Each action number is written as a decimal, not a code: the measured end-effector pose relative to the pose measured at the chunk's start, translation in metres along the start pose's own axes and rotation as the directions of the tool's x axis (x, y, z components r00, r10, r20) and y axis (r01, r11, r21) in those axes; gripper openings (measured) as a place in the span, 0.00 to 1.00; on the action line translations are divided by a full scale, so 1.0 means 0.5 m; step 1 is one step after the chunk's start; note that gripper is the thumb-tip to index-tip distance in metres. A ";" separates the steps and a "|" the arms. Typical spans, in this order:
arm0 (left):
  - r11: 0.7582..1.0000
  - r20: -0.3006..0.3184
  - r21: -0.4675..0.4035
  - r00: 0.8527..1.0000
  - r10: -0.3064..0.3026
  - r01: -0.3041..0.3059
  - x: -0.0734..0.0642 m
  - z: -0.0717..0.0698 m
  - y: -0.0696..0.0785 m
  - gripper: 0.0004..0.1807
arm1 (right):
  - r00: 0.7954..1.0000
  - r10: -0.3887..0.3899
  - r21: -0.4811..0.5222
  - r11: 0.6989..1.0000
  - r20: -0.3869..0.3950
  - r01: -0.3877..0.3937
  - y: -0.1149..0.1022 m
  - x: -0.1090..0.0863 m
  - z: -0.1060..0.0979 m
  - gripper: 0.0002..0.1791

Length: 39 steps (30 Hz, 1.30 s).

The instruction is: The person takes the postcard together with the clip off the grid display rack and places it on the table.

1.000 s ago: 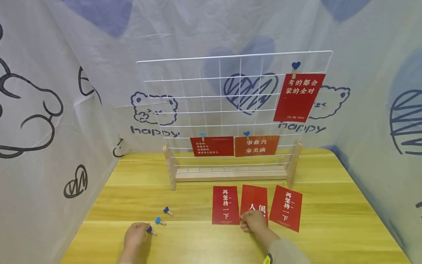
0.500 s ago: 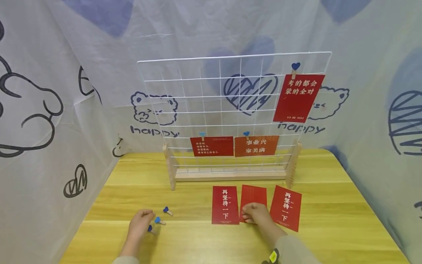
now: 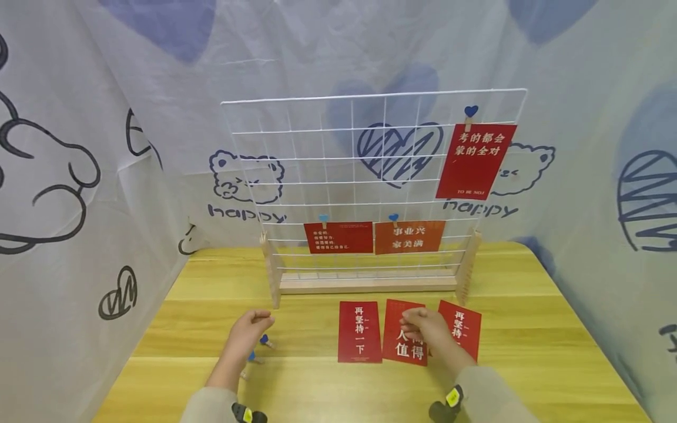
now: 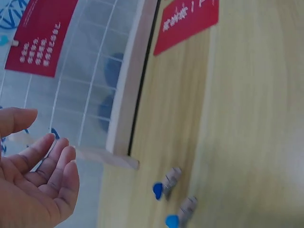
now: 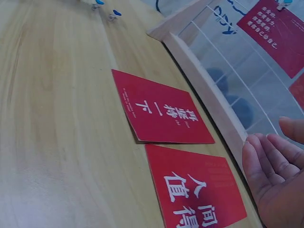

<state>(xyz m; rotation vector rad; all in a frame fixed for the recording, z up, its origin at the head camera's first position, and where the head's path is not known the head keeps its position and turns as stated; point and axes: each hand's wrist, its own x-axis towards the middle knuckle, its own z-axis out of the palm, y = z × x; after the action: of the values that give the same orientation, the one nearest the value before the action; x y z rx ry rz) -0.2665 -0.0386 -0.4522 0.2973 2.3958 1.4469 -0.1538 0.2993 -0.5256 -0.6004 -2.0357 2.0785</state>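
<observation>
My left hand (image 3: 247, 338) hovers above several heart-topped clothespins, its fingers loosely curled around nothing. A dark blue clothespin (image 3: 265, 339) and a lighter blue clothespin (image 3: 252, 356) lie by it; another is mostly hidden beneath the wrist. My right hand (image 3: 431, 329) is held over the middle red card (image 3: 394, 329), thumb and fingers apart in the right wrist view, holding nothing. The left red card (image 3: 359, 349) lies flat beside that one. The forearm and hand partly cover the right red card (image 3: 471, 317).
Behind the cards stands a white wire grid rack on a wooden base (image 3: 365, 286). Clothespins hold a red card (image 3: 338, 241), an orange card (image 3: 409, 241) and, at upper right, a tall red card (image 3: 476, 167) on it. A patterned cloth (image 3: 307, 76) surrounds the table (image 3: 529, 352).
My left hand has moved forward and right, away from the clothespins' near end. My right hand has lifted off the middle card and shifted forward and right, baring that card's large lettering.
</observation>
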 end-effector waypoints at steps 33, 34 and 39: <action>0.952 0.159 -0.259 0.965 0.210 -0.164 0.056 0.087 0.218 0.19 | 0.996 -0.074 0.081 0.994 0.054 0.070 -0.155 -0.038 -0.099 0.12; 0.947 0.154 -0.271 0.963 0.220 -0.173 0.059 0.088 0.223 0.18 | 0.994 -0.087 0.077 0.994 0.061 0.082 -0.159 -0.037 -0.102 0.14; 0.934 0.151 -0.284 0.952 0.267 -0.217 0.067 0.097 0.256 0.18 | 0.974 -0.201 0.138 0.973 0.106 0.185 -0.149 -0.009 -0.132 0.21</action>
<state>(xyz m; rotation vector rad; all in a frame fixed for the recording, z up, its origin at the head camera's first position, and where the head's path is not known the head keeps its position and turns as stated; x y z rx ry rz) -0.2779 0.0716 -0.3655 0.6520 2.0423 1.7390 -0.1351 0.3617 -0.4505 -0.2509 -1.9148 2.1525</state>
